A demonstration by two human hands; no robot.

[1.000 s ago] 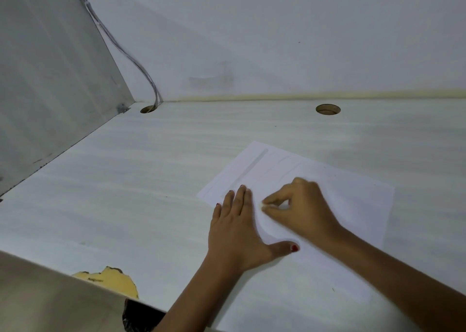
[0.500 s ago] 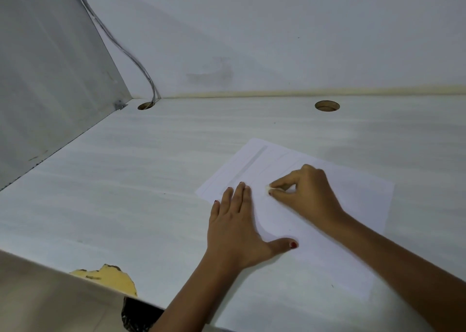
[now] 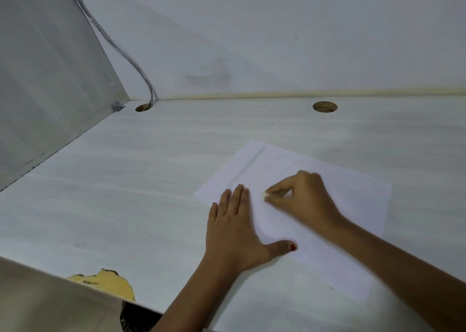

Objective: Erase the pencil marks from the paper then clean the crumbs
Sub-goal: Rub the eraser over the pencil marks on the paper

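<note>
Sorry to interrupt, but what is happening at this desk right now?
A person is rubbing pencil marks off a sheet of paper on the desk. The left hand lies flat, holding the paper down, while the right hand pinches a small pale eraser against it. Faint ones show near the far left corner.

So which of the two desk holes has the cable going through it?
The left hole, in the corner; the cable drops into it. The right hole has none.

No text, label, brand, number or sign can be read anywhere in this view. The white paper (image 3: 358, 205) lying on the pale desk (image 3: 126, 193) carries only faint grey lines, too pale and blurred to read as letters or figures.
</note>
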